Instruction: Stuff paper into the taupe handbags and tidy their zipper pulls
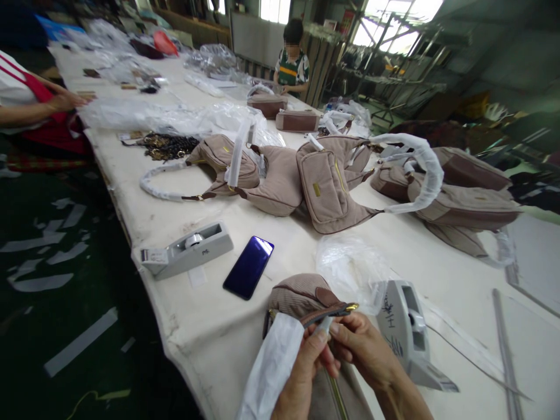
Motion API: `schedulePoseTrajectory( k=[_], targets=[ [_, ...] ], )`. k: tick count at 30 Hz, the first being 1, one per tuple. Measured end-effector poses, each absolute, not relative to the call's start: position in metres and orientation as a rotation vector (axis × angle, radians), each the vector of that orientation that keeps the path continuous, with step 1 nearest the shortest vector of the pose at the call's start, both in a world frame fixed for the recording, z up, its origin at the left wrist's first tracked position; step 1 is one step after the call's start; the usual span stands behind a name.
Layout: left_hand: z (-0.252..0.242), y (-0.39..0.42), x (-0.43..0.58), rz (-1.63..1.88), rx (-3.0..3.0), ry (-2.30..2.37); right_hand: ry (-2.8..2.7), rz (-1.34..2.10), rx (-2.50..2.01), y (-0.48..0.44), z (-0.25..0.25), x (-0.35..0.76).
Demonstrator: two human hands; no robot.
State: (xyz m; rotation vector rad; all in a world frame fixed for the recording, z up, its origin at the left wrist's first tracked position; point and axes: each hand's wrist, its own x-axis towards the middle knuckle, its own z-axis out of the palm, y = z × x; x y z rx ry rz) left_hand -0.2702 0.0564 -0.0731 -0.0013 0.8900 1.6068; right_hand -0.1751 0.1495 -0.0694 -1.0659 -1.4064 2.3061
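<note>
A taupe bag point(297, 291) with brown leather trim and a gold zipper lies at the table's near edge under my hands. My left hand point(306, 361) pinches a small whitish wrapped piece beside the brown strap point(321, 314), and a long white paper strip point(273, 367) lies along its outer side. From the right, my right hand point(361, 347) meets it, thumb and fingers pressed on the same piece just below the strap's gold clasp point(352, 307). A grey tape dispenser point(396, 321) stands close to my right wrist. Crumpled clear plastic point(350, 268) lies behind the bag.
A phone point(249, 268) and another tape dispenser point(210, 245) lie left of the bag. Several taupe bags point(280, 181) with wrapped handles cross the table point(175, 315) behind. One person point(293, 64) is at the far side, another's arm point(39, 111) at left.
</note>
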Motion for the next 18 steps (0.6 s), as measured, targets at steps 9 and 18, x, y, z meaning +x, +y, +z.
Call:
schedulePoseTrajectory(
  k=[9, 18],
  targets=[
    [-0.072, 0.058, -0.273, 1.561, -0.064, 0.725, -1.179, 2.447, -0.949, 0.146, -0.078, -0.179],
    [-0.082, 0.060, -0.260, 1.592, -0.067, 0.820, -1.546, 2.183, -0.993, 0.148, -0.069, -0.178]
  ],
)
